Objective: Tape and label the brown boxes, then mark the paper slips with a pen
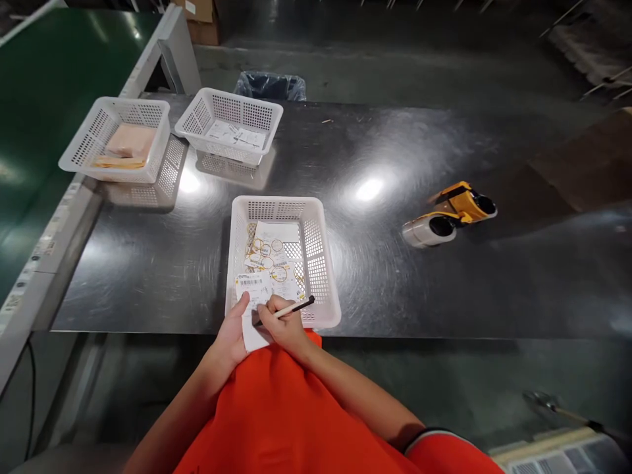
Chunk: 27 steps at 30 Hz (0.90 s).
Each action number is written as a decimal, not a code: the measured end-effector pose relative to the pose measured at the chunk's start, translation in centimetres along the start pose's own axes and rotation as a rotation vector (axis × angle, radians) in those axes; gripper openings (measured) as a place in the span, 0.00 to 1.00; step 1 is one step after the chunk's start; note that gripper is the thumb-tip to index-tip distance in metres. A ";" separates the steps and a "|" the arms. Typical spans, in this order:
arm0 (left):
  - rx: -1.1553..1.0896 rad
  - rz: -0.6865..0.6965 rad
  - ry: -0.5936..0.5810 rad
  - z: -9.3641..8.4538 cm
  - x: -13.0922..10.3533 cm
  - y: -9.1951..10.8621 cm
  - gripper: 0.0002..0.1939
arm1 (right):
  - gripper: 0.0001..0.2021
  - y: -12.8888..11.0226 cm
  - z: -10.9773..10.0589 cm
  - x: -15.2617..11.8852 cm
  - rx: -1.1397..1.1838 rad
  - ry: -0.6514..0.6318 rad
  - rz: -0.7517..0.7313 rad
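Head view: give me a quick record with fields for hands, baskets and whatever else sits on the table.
left hand: holds a paper slip with a barcode at the near basket's front edge
right hand: grips a pen, tip on the slip
near basket: white, holds printed slips with yellow rings
far-left basket: holds tan envelopes
far-middle basket: holds white papers
table: shiny metal
tape dispenser: yellow, lying to the right, apart from the baskets
bin: black liner, behind the table
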State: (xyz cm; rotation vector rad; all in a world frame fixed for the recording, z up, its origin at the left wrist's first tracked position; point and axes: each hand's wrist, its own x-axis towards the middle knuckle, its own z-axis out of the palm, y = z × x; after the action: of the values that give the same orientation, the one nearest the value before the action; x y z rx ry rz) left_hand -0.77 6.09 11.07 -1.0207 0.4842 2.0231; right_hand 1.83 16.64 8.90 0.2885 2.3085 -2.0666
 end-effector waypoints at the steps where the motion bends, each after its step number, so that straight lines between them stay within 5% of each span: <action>1: -0.004 0.001 0.001 0.0 0.0 0.0 0.25 | 0.18 0.1 0.0 0.0 -0.006 0.007 0.002; 22: -0.008 0.009 0.030 0.4 0.2 0.0 0.25 | 0.18 0.5 0.0 -0.2 -0.015 -0.003 -0.060; 27: 0.044 0.021 0.015 -0.2 0.6 0.2 0.26 | 0.17 1.0 -0.9 0.4 0.146 0.231 -0.004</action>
State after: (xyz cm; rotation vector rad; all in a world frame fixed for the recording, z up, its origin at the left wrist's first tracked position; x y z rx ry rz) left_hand -1.04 6.07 10.49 -1.0090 0.5478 2.0159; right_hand 1.69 17.71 7.98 0.5555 2.2785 -2.3209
